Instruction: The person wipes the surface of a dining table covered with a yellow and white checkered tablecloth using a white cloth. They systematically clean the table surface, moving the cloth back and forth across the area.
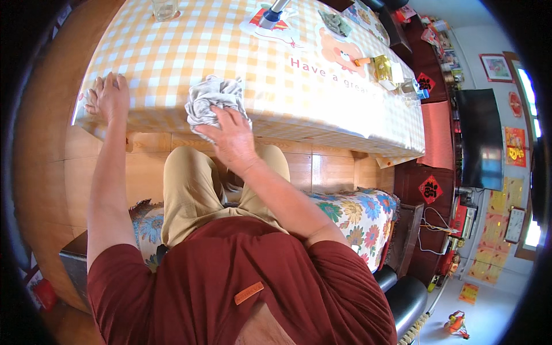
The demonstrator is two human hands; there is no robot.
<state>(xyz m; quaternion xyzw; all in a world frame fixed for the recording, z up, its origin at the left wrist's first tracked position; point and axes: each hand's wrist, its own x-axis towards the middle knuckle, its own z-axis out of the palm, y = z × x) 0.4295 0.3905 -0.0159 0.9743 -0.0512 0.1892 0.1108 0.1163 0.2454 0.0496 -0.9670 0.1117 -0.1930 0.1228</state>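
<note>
A yellow and white checked tablecloth (146, 64) covers the table in front of me. My right hand (233, 133) grips a crumpled grey-and-white cloth (215, 92) at the table's near edge, with the fingers pressed into its lower part. To the left, my left hand (108, 97) rests on the tablecloth near the corner, fingers apart and holding nothing. Both forearms are bare below dark red sleeves.
A drinking glass (164, 9) stands at the far left. A metal pole (272, 16) rises near the middle. A greenish cloth (335, 23), a yellow container (385, 71) and a clear plastic bottle (412, 87) lie towards the right. Behind me is a flower-patterned seat cover (353, 213).
</note>
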